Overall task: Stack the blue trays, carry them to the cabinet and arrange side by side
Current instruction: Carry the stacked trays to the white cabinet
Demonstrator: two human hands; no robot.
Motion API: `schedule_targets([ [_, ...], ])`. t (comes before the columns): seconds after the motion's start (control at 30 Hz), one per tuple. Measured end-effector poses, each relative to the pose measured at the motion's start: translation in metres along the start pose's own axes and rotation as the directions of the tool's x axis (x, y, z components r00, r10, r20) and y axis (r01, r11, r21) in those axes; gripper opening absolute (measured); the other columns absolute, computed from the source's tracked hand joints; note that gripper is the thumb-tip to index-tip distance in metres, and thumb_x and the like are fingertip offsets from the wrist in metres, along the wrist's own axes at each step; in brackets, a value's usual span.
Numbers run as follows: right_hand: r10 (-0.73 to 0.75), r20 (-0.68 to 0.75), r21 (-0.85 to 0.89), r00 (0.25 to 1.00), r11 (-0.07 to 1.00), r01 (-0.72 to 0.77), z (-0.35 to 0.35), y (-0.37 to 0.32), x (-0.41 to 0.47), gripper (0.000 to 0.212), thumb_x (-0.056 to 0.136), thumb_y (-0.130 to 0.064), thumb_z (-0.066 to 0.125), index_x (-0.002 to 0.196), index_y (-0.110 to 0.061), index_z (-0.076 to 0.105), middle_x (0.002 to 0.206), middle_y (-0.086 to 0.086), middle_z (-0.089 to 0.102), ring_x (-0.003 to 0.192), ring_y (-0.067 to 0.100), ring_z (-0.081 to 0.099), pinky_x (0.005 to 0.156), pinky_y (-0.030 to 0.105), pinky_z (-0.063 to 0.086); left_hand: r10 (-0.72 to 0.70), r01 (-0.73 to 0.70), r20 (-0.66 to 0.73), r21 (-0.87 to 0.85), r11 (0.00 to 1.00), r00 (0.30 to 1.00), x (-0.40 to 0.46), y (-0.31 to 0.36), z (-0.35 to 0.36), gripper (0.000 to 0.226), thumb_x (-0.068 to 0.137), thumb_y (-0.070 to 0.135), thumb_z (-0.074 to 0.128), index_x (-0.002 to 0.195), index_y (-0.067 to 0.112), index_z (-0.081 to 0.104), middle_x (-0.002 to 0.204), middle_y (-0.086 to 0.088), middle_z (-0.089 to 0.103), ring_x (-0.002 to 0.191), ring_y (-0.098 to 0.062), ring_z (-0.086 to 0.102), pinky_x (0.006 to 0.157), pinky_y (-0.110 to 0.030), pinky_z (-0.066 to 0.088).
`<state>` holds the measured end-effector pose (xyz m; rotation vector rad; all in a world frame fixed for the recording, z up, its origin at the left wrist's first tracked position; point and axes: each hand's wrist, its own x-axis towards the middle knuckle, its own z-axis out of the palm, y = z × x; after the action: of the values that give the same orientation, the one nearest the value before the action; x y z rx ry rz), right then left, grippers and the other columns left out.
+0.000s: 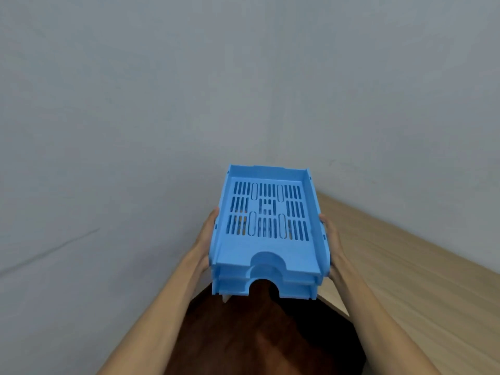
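Hands grip a stack of light-blue slotted plastic trays [267,226] in mid-air: left hand [207,236] clasps its left wall, right hand [334,246] its right. Pale wooden surface [405,266] lies below right, grey wall [162,90] ahead.

Lower trays [266,289] mostly hidden; fingers [322,218] tucked behind stack.
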<state>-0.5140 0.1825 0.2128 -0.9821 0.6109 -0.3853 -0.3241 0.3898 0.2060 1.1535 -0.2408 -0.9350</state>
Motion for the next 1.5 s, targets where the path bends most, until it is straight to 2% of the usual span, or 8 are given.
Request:
schedule_targets([
  [0.2,0.027,0.116,-0.081,0.993,0.997,-0.018,0.116,0.067,-0.022,0.048,0.085,-0.053,0.054,0.1,-0.01,0.066,0.083,0.012,0.069,0.067,0.029,0.064,0.065,0.037,0.054,0.038,-0.044,-0.098,-0.061,0.997,0.994,-0.093,0.026,-0.113,0.062,0.096,0.059,0.035,0.111,0.01,0.07,0.095,-0.019,0.073,0.079,-0.032,0.069,0.069,-0.039,0.06],
  [0.37,0.109,0.172,-0.099,0.979,0.991,-0.093,0.208,0.134,-0.052,0.044,0.084,-0.053,0.057,0.096,-0.012,0.069,0.085,0.013,0.066,0.07,0.031,0.062,0.069,0.04,0.051,0.105,-0.122,-0.199,-0.074,0.99,0.974,-0.182,0.04,-0.205,0.063,0.092,0.062,0.042,0.116,0.008,0.065,0.102,-0.021,0.065,0.084,-0.033,0.062,0.077,-0.044,0.055],
  [0.63,0.211,0.36,-0.193,0.909,0.97,-0.149,0.311,0.2,-0.106,0.042,0.088,-0.05,0.049,0.084,-0.011,0.065,0.073,0.01,0.065,0.058,0.025,0.062,0.056,0.032,0.053,0.197,-0.226,-0.348,-0.045,0.973,0.916,-0.312,0.047,-0.287,0.043,0.094,0.052,0.046,0.081,0.015,0.064,0.08,-0.012,0.062,0.066,-0.028,0.059,0.064,-0.036,0.054],
  [0.77,0.242,0.464,-0.243,0.852,0.96,-0.141,0.346,0.223,-0.129,0.044,0.087,-0.052,0.048,0.084,-0.01,0.064,0.07,0.009,0.065,0.055,0.025,0.062,0.05,0.029,0.053,0.236,-0.287,-0.465,-0.04,0.957,0.853,-0.374,0.038,-0.305,0.047,0.094,0.054,0.047,0.095,0.012,0.068,0.087,-0.015,0.066,0.07,-0.028,0.063,0.063,-0.036,0.057],
  [0.9,0.291,0.54,-0.304,0.79,0.942,-0.139,0.381,0.252,-0.157,0.054,0.08,-0.057,0.055,0.1,-0.008,0.065,0.085,0.015,0.065,0.067,0.031,0.062,0.064,0.036,0.052,0.239,-0.328,-0.585,-0.049,0.944,0.775,-0.436,0.025,-0.321,0.063,0.094,0.058,0.046,0.125,0.007,0.065,0.115,-0.024,0.067,0.093,-0.035,0.065,0.077,-0.042,0.057],
  [1.1,0.365,0.611,-0.364,0.702,0.918,-0.16,0.433,0.305,-0.22,0.048,0.087,-0.052,0.048,0.093,-0.007,0.065,0.077,0.014,0.066,0.06,0.029,0.062,0.055,0.033,0.054,0.29,-0.394,-0.621,-0.033,0.919,0.728,-0.532,0.008,-0.35,0.037,0.094,0.05,0.053,0.083,0.017,0.066,0.075,-0.007,0.067,0.063,-0.024,0.062,0.059,-0.032,0.053],
  [1.3,0.415,0.633,-0.394,0.653,0.899,-0.189,0.484,0.361,-0.278,0.049,0.087,-0.052,0.047,0.09,-0.007,0.068,0.074,0.013,0.068,0.058,0.027,0.064,0.054,0.032,0.054,0.288,-0.411,-0.684,-0.019,0.911,0.67,-0.614,-0.011,-0.406,0.049,0.098,0.052,0.04,0.082,0.02,0.073,0.081,-0.01,0.071,0.068,-0.026,0.068,0.061,-0.034,0.055],
  [1.5,0.436,0.603,-0.41,0.668,0.888,-0.21,0.529,0.426,-0.337,0.057,0.08,-0.058,0.053,0.099,-0.006,0.066,0.083,0.016,0.066,0.066,0.03,0.062,0.063,0.036,0.053,0.263,-0.402,-0.668,-0.059,0.914,0.696,-0.686,-0.026,-0.474,0.052,0.098,0.053,0.039,0.081,0.019,0.074,0.084,-0.013,0.071,0.071,-0.027,0.067,0.066,-0.036,0.056],
])
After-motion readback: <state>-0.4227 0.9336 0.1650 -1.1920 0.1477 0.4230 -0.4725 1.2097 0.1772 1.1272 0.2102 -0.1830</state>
